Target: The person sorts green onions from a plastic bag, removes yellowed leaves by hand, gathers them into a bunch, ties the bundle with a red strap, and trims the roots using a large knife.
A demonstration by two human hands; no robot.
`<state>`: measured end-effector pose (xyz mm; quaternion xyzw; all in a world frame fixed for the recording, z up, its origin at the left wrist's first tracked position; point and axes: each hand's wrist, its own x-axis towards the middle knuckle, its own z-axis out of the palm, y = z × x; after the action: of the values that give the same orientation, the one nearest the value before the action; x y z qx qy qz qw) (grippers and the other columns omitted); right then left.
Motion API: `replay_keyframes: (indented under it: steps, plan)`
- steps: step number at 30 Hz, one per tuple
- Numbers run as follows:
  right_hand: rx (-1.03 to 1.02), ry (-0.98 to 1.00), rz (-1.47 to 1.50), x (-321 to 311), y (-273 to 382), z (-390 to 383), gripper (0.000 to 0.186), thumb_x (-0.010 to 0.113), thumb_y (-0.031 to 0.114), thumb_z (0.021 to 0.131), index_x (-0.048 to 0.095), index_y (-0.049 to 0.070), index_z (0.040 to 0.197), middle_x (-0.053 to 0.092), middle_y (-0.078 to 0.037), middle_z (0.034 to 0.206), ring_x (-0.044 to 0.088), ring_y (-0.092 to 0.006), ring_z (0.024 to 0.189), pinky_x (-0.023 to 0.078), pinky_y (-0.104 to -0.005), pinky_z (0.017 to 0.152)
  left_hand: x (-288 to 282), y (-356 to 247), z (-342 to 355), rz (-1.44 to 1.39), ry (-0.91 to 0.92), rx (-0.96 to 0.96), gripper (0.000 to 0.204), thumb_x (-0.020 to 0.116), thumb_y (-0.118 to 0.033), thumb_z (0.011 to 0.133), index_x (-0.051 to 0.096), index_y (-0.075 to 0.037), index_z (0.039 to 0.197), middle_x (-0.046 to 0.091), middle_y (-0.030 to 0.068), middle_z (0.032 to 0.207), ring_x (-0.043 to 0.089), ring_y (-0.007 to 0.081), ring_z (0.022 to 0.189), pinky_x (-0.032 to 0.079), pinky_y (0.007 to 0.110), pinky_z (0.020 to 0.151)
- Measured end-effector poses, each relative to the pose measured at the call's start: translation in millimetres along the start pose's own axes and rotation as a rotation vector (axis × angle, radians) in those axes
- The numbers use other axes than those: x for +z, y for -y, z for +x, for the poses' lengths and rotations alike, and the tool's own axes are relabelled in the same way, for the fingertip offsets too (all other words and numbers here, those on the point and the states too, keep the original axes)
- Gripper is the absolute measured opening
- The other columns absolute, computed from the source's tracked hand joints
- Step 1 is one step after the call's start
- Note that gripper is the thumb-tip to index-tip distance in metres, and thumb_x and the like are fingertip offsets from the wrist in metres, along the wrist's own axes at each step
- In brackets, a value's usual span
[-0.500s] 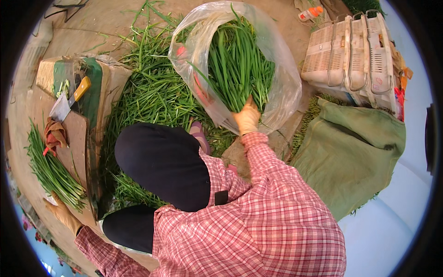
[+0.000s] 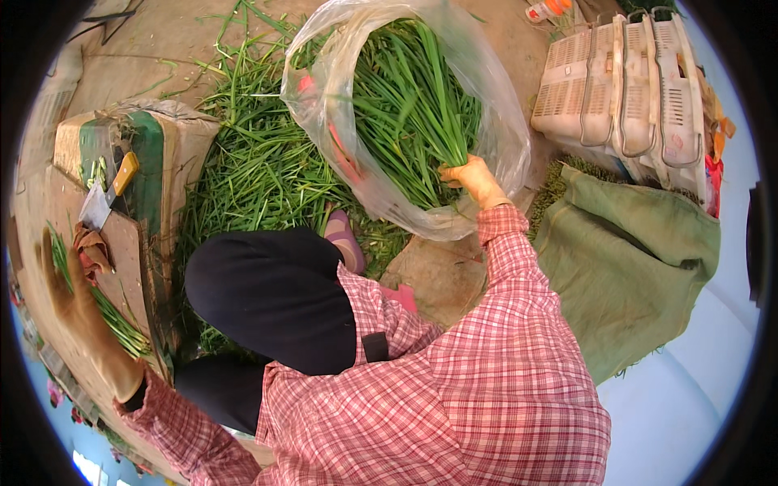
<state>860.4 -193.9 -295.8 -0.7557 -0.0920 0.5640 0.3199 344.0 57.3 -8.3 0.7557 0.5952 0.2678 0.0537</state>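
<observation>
My right hand (image 2: 475, 180), in a pale glove, is closed around the lower ends of a bunch of garlic chives (image 2: 442, 105) inside a large clear plastic bag (image 2: 504, 105). More chives fill the bag beneath that bunch. On the left, my gloved left hand (image 2: 91, 324) is held up with fingers stretched out and nothing in it. It hides much of a chive bundle (image 2: 126, 332) lying on a wooden board (image 2: 130, 251). At the board's far end rest a brown cloth (image 2: 91, 249) and a yellow-handled cleaver (image 2: 97, 206).
Loose chives (image 2: 259, 162) are heaped on the ground left of the bag. Stacked white plastic crates (image 2: 600, 81) stand at the far right, near an orange-capped bottle (image 2: 545, 10). A green cloth (image 2: 624, 259) covers a pile on the right.
My right hand has shifted right and lifts the bunch, which now slants away from the other chives. The left hand has risen and moved farther over the board's bundle.
</observation>
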Motion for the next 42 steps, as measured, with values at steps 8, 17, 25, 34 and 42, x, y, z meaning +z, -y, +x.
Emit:
replay_keyframes:
  steps: [8, 17, 25, 34, 42]
  plan:
    - [-0.104, -0.326, -0.691, 60.9, -104.4, 4.6, 0.053, 0.085, 0.024, 0.072, 0.062, 0.0, 0.114, 0.07, -0.022, 0.106, 0.067, -0.0378, 0.099, 0.053, -0.0422, 0.09, 108.2, -140.3, -20.3, -0.462, 0.181, 0.166, 0.05, 0.069, -0.01, 0.089, 0.056, -0.007, 0.137, 0.044, 0.0182, 0.15, 0.034, 0.0283, 0.144, 0.028, 0.042, 0.117]
    - [0.023, -0.312, -0.967, 104.3, -95.3, 3.5, 0.061, 0.082, 0.036, 0.071, 0.061, 0.004, 0.119, 0.07, -0.023, 0.104, 0.067, -0.0372, 0.102, 0.053, -0.0442, 0.088, 172.0, -168.4, -44.2, -0.412, 0.446, 0.101, 0.053, 0.071, -0.013, 0.086, 0.057, -0.014, 0.138, 0.04, 0.0191, 0.153, 0.039, 0.0309, 0.142, 0.034, 0.041, 0.113]
    - [0.036, -0.028, -0.248, 5.0, -0.9, -21.2, 0.049, 0.078, 0.006, 0.074, 0.062, -0.004, 0.118, 0.07, -0.018, 0.107, 0.066, -0.0267, 0.103, 0.049, -0.0394, 0.097, 177.5, -160.5, -43.9, -0.369, 0.503, 0.052, 0.053, 0.07, -0.015, 0.086, 0.057, -0.015, 0.137, 0.041, 0.0186, 0.153, 0.04, 0.0313, 0.141, 0.036, 0.041, 0.112]
    - [-0.103, -0.278, -0.23, -45.0, 25.1, 0.5, 0.043, 0.077, 0.008, 0.079, 0.064, -0.001, 0.118, 0.072, -0.013, 0.102, 0.068, -0.02, 0.087, 0.054, -0.0321, 0.079, 181.7, -168.0, -45.2, -0.344, 0.53, 0.141, 0.052, 0.07, -0.017, 0.083, 0.059, -0.01, 0.134, 0.045, 0.0237, 0.147, 0.045, 0.0379, 0.135, 0.04, 0.043, 0.109]
    - [-0.005, -0.475, -0.542, -22.3, -32.2, 37.3, 0.069, 0.09, 0.023, 0.067, 0.058, 0.0, 0.124, 0.069, -0.018, 0.114, 0.067, -0.0296, 0.106, 0.051, -0.036, 0.096, 186.2, -176.1, -42.9, -0.337, 0.601, 0.17, 0.053, 0.071, -0.019, 0.083, 0.058, -0.008, 0.133, 0.047, 0.0258, 0.144, 0.046, 0.0403, 0.134, 0.041, 0.043, 0.109]
